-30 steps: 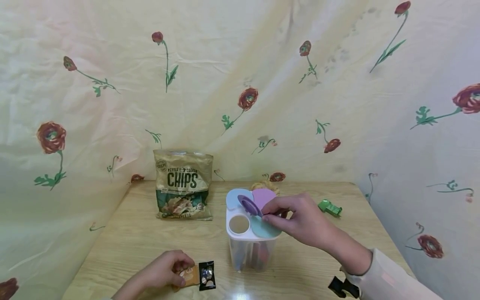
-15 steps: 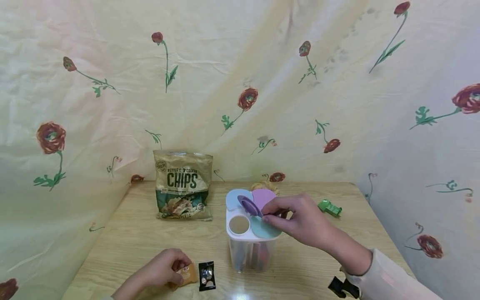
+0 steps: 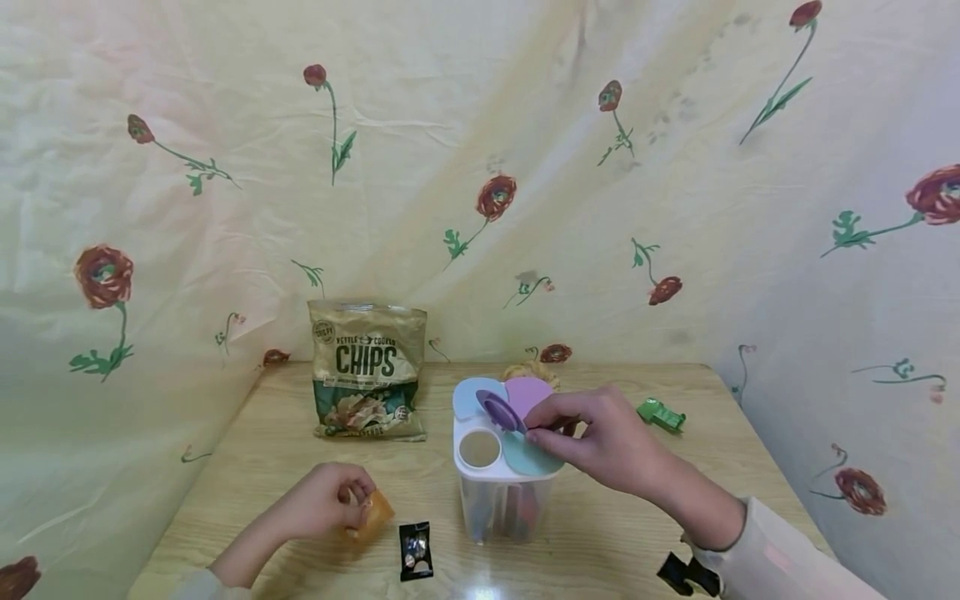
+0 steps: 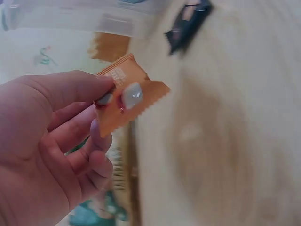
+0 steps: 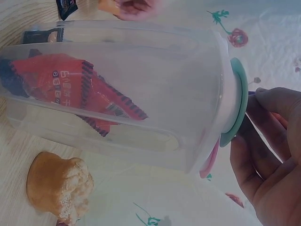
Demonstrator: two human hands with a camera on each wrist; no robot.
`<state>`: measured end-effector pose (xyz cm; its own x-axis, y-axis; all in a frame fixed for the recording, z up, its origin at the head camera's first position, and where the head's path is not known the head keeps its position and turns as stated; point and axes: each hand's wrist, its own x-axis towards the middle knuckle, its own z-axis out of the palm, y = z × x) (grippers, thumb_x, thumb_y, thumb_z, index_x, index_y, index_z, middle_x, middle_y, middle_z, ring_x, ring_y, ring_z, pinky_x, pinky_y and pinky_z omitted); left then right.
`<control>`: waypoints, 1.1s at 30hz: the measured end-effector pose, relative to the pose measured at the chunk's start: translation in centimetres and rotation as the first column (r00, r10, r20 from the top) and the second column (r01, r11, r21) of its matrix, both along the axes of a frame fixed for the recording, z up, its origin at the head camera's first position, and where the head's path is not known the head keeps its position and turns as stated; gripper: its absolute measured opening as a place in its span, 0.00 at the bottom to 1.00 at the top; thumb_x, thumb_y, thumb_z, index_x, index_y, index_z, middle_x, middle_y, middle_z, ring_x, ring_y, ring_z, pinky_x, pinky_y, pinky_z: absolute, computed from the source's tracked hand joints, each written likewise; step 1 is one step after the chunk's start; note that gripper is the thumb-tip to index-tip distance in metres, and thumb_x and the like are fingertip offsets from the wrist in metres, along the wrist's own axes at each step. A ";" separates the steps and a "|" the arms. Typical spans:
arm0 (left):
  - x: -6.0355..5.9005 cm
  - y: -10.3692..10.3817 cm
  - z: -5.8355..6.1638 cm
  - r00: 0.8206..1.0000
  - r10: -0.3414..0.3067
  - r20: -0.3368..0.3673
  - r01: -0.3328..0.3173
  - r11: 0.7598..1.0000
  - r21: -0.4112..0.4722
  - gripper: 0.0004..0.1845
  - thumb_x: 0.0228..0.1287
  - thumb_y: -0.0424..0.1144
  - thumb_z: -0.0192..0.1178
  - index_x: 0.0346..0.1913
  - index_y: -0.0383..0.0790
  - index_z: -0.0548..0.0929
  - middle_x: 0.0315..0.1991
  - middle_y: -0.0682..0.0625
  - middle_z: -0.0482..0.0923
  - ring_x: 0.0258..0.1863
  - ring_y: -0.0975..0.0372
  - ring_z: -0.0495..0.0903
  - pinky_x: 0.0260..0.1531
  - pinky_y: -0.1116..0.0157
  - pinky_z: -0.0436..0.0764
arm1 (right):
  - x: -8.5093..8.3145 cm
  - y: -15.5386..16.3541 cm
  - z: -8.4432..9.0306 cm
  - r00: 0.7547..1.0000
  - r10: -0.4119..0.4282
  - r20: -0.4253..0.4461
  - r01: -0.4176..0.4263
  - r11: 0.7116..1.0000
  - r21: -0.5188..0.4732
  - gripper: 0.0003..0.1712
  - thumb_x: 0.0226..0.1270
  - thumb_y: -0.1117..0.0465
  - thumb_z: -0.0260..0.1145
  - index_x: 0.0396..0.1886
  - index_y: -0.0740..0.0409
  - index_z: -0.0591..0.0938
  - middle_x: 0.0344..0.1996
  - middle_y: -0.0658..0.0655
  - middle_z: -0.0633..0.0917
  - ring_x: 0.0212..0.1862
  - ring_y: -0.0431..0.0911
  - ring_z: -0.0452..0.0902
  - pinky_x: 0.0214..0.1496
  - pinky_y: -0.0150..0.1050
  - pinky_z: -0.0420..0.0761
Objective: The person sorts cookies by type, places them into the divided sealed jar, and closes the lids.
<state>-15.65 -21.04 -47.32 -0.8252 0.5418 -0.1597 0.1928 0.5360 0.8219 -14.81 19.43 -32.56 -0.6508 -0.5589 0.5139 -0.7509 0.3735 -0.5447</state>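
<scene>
Low in the frame left of centre, the left hand (image 3: 318,504) pinches an orange sachet (image 3: 367,518) just above the tabletop (image 3: 247,492). A black sachet (image 3: 415,551) lies beside it. At centre, the right hand (image 3: 600,442) pinches the purple flap (image 3: 498,410) on the clear container's (image 3: 498,508) lid.

Your head view looks forward and down from above the near table (image 3: 247,475) edge, taking in both hands and the far curtain. Your left wrist view sits close behind the left hand (image 4: 51,155), facing the orange packet (image 4: 126,96) and the tabletop. Your right wrist view lies close beside the container (image 5: 122,94), turned sideways. All three views share the container and the black packet (image 3: 415,550).
</scene>
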 end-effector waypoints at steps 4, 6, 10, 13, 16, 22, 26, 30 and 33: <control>-0.6 0.5 2.2 0.998 0.011 -0.056 -0.010 1.000 0.012 0.13 0.61 0.38 0.66 0.49 0.44 0.82 0.35 0.49 0.80 0.26 0.62 0.80 0.25 0.63 0.80 | 0.1 0.0 0.0 1.000 0.001 0.001 -0.001 1.000 -0.002 0.07 0.60 0.62 0.72 0.34 0.42 0.86 0.29 0.41 0.87 0.29 0.33 0.80 0.28 0.31 0.80; -0.8 0.9 3.4 0.998 0.019 -0.066 -0.017 0.999 0.029 0.15 0.62 0.39 0.65 0.52 0.44 0.81 0.36 0.48 0.80 0.27 0.61 0.80 0.25 0.63 0.80 | 0.1 0.0 0.0 1.000 0.002 0.001 -0.002 1.000 -0.003 0.07 0.60 0.62 0.72 0.34 0.43 0.86 0.30 0.41 0.87 0.29 0.33 0.80 0.28 0.31 0.80; -1.1 1.9 5.9 0.992 0.031 -0.123 -0.024 0.998 0.061 0.14 0.62 0.39 0.66 0.50 0.45 0.81 0.37 0.49 0.80 0.31 0.61 0.82 0.27 0.63 0.81 | 0.1 -0.1 0.1 1.000 -0.003 0.010 0.003 1.000 0.000 0.06 0.61 0.61 0.72 0.34 0.43 0.86 0.29 0.40 0.86 0.28 0.33 0.80 0.28 0.31 0.80; -1.2 2.8 7.6 0.980 0.045 -0.194 -0.031 0.997 0.076 0.11 0.61 0.39 0.67 0.46 0.48 0.81 0.37 0.52 0.81 0.34 0.62 0.82 0.32 0.64 0.81 | 0.1 -0.1 0.1 1.000 -0.012 0.022 0.012 1.000 0.009 0.06 0.61 0.61 0.72 0.34 0.43 0.86 0.29 0.39 0.86 0.29 0.33 0.80 0.29 0.31 0.80; -1.1 3.5 9.0 0.967 0.075 -0.243 -0.054 0.994 0.092 0.10 0.59 0.41 0.68 0.44 0.50 0.81 0.35 0.54 0.82 0.36 0.63 0.82 0.33 0.64 0.81 | 0.1 -0.1 0.1 0.999 -0.019 0.034 0.019 1.000 0.015 0.06 0.60 0.60 0.72 0.34 0.42 0.87 0.29 0.38 0.86 0.29 0.33 0.81 0.29 0.31 0.80; -1.0 5.0 11.3 0.959 0.126 -0.253 -0.074 0.976 0.204 0.10 0.60 0.41 0.69 0.43 0.48 0.81 0.32 0.51 0.83 0.33 0.58 0.82 0.31 0.62 0.81 | 0.1 0.0 -0.2 0.999 -0.019 0.027 0.018 1.000 0.011 0.05 0.61 0.59 0.72 0.33 0.43 0.86 0.30 0.41 0.87 0.29 0.33 0.81 0.29 0.31 0.80; -0.8 6.1 12.4 0.954 0.134 -0.268 -0.056 0.958 0.281 0.10 0.59 0.38 0.69 0.41 0.45 0.79 0.32 0.49 0.83 0.32 0.56 0.82 0.30 0.61 0.82 | 0.1 0.0 -0.2 0.999 -0.025 0.025 0.025 1.000 0.018 0.04 0.61 0.58 0.72 0.34 0.42 0.86 0.30 0.42 0.87 0.30 0.32 0.81 0.30 0.31 0.80; -0.5 7.0 13.4 0.949 0.144 -0.280 -0.045 0.943 0.330 0.12 0.59 0.35 0.68 0.44 0.46 0.79 0.35 0.48 0.83 0.32 0.55 0.82 0.30 0.61 0.82 | 0.2 0.0 -0.1 0.999 -0.023 0.026 0.023 1.000 0.021 0.03 0.62 0.56 0.71 0.34 0.41 0.86 0.30 0.42 0.87 0.30 0.32 0.81 0.30 0.31 0.81; -0.1 7.8 14.1 0.952 0.143 -0.270 -0.041 0.936 0.350 0.13 0.59 0.33 0.68 0.46 0.46 0.80 0.37 0.47 0.82 0.32 0.55 0.82 0.30 0.61 0.83 | 0.2 -0.1 -0.1 1.000 -0.017 0.019 0.017 1.000 0.018 0.04 0.62 0.58 0.71 0.34 0.42 0.86 0.30 0.42 0.87 0.29 0.32 0.81 0.29 0.31 0.80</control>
<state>-15.77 -13.25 -33.27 -0.8564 0.4402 0.2698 0.4107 0.2641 0.8727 -14.63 19.36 -32.65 -0.6701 -0.5564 0.4913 -0.7337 0.3960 -0.5522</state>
